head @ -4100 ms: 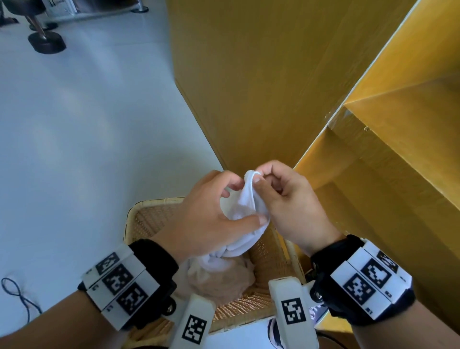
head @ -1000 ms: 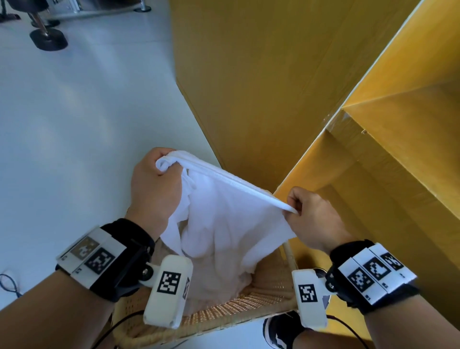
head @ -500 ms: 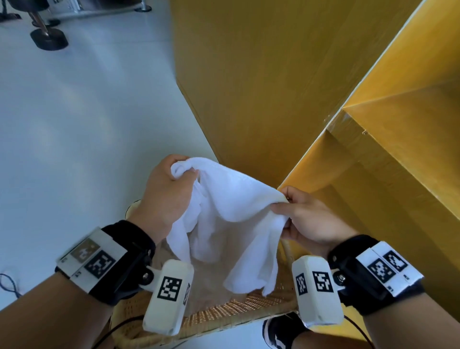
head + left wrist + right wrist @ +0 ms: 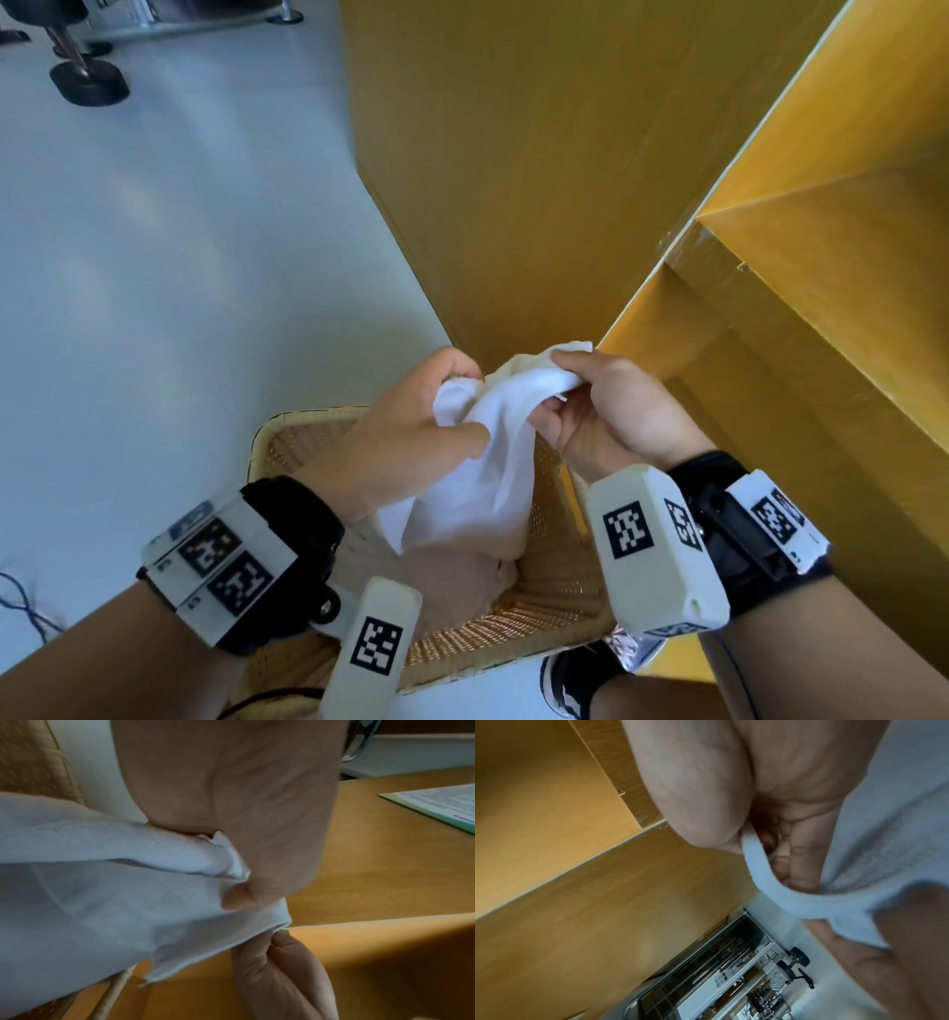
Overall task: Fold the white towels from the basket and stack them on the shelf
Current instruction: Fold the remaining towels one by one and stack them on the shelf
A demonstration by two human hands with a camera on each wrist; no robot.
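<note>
Gripping white towel (image 4: 493, 447) bunched between both hands, left hand (image 4: 405, 442), right hand (image 4: 611, 411), above basket (image 4: 287, 437)

White towel (image 4: 493, 462), tan woven basket (image 4: 513, 637), yellow-brown woodgrain shelf (image 4: 821, 267).

Both forearms are bare, each wrist wrapped in a black band (image 4: 290, 555) carrying white blocks printed with black square codes. A white camera pod (image 4: 652, 550) with similar codes juts from each band. At the frame's bottom sits 1 black shoe (image 4: 570, 678).
</note>
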